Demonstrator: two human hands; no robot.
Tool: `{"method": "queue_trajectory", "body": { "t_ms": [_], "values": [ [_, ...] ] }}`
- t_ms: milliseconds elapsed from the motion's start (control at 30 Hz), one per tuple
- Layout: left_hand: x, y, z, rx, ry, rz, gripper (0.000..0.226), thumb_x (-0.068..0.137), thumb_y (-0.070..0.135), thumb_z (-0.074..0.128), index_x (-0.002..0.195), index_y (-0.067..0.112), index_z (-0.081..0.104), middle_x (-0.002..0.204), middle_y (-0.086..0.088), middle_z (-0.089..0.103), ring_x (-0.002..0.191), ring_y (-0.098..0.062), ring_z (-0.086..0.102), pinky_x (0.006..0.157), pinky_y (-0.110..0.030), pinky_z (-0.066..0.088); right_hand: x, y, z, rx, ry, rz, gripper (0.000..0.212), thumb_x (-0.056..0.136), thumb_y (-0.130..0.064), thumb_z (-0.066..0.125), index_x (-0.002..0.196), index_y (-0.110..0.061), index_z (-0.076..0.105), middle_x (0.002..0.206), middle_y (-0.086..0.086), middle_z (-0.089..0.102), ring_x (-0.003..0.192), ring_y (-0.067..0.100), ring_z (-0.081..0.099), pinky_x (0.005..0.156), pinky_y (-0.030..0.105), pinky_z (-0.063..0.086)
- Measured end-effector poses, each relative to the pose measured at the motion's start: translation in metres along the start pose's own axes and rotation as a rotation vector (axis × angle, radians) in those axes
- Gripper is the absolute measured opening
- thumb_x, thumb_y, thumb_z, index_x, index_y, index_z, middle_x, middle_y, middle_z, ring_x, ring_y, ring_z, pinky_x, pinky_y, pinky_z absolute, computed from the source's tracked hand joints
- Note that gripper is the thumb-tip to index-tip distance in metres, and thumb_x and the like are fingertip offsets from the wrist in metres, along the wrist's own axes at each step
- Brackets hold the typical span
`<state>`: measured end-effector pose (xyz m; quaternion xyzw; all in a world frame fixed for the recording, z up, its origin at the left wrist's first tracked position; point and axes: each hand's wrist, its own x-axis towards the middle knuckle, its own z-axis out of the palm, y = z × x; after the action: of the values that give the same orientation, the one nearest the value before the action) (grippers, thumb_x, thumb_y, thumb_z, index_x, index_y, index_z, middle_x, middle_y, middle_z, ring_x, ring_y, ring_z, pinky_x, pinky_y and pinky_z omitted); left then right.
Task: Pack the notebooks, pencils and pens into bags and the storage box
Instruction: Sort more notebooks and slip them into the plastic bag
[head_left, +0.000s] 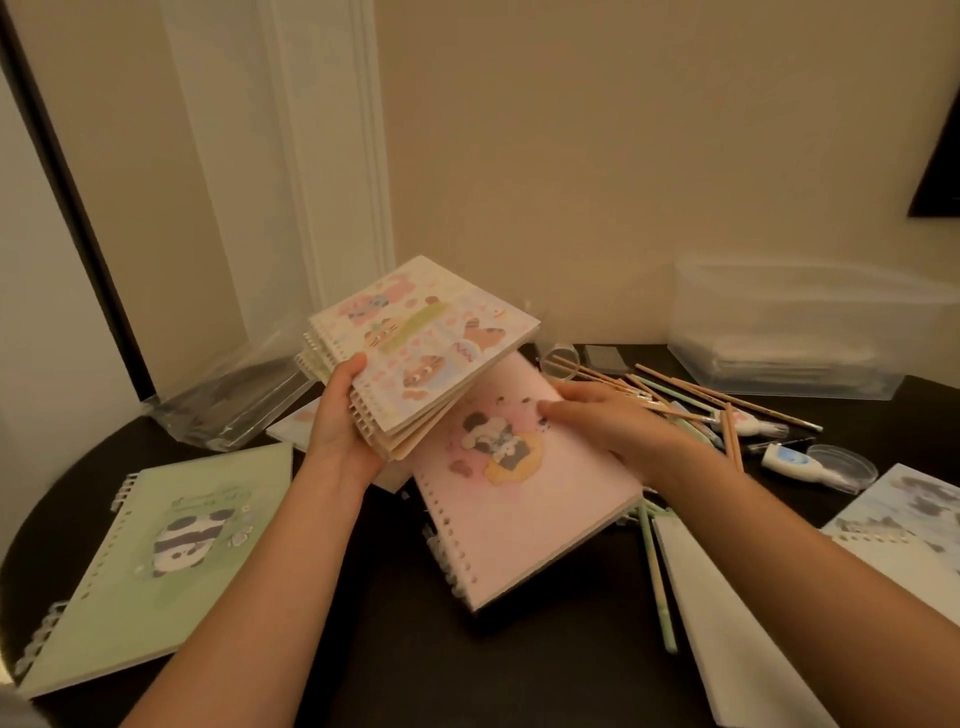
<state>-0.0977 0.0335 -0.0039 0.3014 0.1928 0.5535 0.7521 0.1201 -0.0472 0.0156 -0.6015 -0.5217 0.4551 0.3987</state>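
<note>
A dark, smooth table (395, 623) carries everything. At its far right stands a clear plastic storage box (795, 338), rectangular, with pale flat contents too blurred to name; at far left lies a heap of glossy transparent bags (228, 400). A green spiral notebook (156, 561) with a panda sits near left, a pink notebook (519, 493) with a cartoon animal at centre, writing unreadable. The left hand (337, 421) is clamped on a stack of small notebooks (421, 353), ring-bound, raised and tilted. The right hand (608, 415) rests flat on the pink cover, fingers spread. Thin wooden pencils (691, 389) and pastel pens (657, 566) scatter right.
</note>
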Motion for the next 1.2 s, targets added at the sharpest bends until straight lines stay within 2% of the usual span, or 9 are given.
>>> {"method": "queue_trajectory", "body": {
  "t_ms": [233,367,500,600,767,833,933,1033,1200],
  "values": [
    [0.011,-0.026,0.037,0.059,-0.055,-0.036,0.026,0.097,0.028,0.037,0.113,0.017,0.054,0.096,-0.008,0.073,0.085,-0.026,0.070,0.065,-0.039,0.059,-0.002,0.025,-0.080,0.286,0.394,-0.052,0.020,0.097,-0.019,0.050,0.114,-0.011,0.057,0.091,0.006,0.069,0.075,0.020,0.065,0.061,0.030,0.056],
    [0.017,-0.052,0.050,0.090,-0.052,-0.075,0.032,0.097,0.025,0.039,0.127,0.015,0.046,0.109,-0.009,0.066,0.095,-0.026,0.064,0.063,-0.037,0.057,-0.003,0.035,-0.111,0.425,0.614,-0.077,0.015,0.100,-0.019,0.045,0.112,-0.015,0.052,0.088,0.003,0.064,0.075,0.016,0.062,0.058,0.030,0.053],
    [0.028,-0.070,0.045,0.134,0.010,-0.056,0.043,0.095,0.021,0.045,0.136,0.013,0.042,0.122,-0.012,0.061,0.107,-0.030,0.061,0.075,-0.043,0.053,-0.001,0.053,-0.125,0.440,0.737,-0.144,0.013,0.100,-0.019,0.044,0.111,-0.020,0.051,0.097,0.002,0.063,0.079,0.016,0.061,0.073,0.035,0.052],
    [0.034,-0.074,0.036,0.199,0.049,0.023,0.048,0.093,0.016,0.048,0.140,0.017,0.039,0.128,-0.012,0.059,0.112,-0.030,0.059,0.084,-0.046,0.051,0.005,0.063,-0.128,0.488,0.767,-0.166,0.015,0.100,-0.018,0.044,0.112,-0.020,0.053,0.095,0.000,0.064,0.079,0.016,0.062,0.076,0.038,0.053],
    [0.033,-0.069,0.026,0.282,0.030,0.027,0.045,0.093,0.011,0.048,0.137,0.017,0.043,0.124,-0.013,0.061,0.106,-0.030,0.062,0.080,-0.045,0.052,0.011,0.066,-0.131,0.603,0.832,-0.211,0.017,0.100,-0.020,0.044,0.114,-0.020,0.054,0.110,0.003,0.065,0.092,0.020,0.064,0.085,0.043,0.054],
    [0.031,-0.071,0.024,0.318,0.042,0.022,0.042,0.093,0.010,0.048,0.134,0.016,0.044,0.122,-0.013,0.062,0.102,-0.028,0.064,0.075,-0.042,0.055,0.010,0.065,-0.131,0.705,0.820,-0.212,0.018,0.101,-0.020,0.043,0.115,-0.020,0.054,0.113,0.004,0.065,0.095,0.021,0.064,0.085,0.042,0.055],
    [0.027,-0.076,0.028,0.330,0.041,0.005,0.042,0.092,0.009,0.050,0.133,0.017,0.044,0.121,-0.012,0.063,0.101,-0.027,0.065,0.069,-0.039,0.057,0.003,0.059,-0.125,0.752,0.716,-0.112,0.023,0.100,-0.026,0.044,0.116,-0.015,0.056,0.098,0.002,0.068,0.080,0.017,0.066,0.065,0.030,0.058],
    [0.023,-0.080,0.032,0.299,0.030,-0.035,0.042,0.092,0.010,0.050,0.133,0.016,0.045,0.121,-0.014,0.062,0.103,-0.030,0.064,0.074,-0.042,0.054,-0.009,0.045,-0.116,0.658,0.586,-0.073,0.024,0.098,-0.030,0.048,0.109,-0.013,0.061,0.087,0.004,0.070,0.067,0.016,0.066,0.054,0.025,0.055],
    [0.011,-0.087,0.042,0.251,-0.042,-0.110,0.042,0.088,0.014,0.055,0.130,0.014,0.050,0.115,-0.015,0.066,0.098,-0.030,0.066,0.073,-0.040,0.054,-0.028,0.006,-0.094,0.374,0.337,-0.199,0.015,0.098,-0.022,0.048,0.098,-0.022,0.062,0.078,-0.001,0.074,0.061,0.013,0.069,0.049,0.023,0.054]
  ]
}}
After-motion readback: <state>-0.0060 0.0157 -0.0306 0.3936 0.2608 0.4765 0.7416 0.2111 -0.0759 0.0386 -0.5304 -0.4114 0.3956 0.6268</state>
